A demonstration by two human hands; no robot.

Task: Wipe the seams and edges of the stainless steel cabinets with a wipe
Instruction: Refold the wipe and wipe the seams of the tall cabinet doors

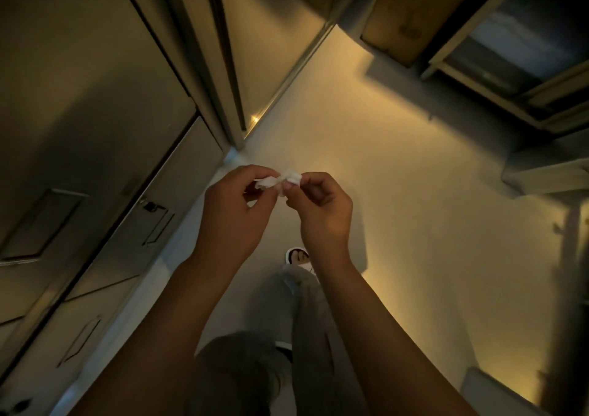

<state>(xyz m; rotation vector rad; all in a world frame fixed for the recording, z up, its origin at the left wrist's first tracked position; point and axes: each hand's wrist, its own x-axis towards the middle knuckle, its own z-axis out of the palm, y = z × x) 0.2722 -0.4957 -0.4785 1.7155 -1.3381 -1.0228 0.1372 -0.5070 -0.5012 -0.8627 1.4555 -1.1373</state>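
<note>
A small crumpled white wipe (276, 180) hangs between both hands above the floor. My left hand (236, 211) pinches its left end and my right hand (322, 211) pinches its right end, fingers curled. The stainless steel cabinets (79, 122) stand on the left, with dark vertical seams and recessed handles (156, 224). Both hands are apart from the cabinet fronts, to their right.
The pale floor (398, 192) stretches ahead in dim yellow light. A cardboard box (401, 17) and a metal shelf frame (510, 64) stand at the far right. A low ledge (548, 170) sticks out at right. My legs and a slipper (298, 257) are below the hands.
</note>
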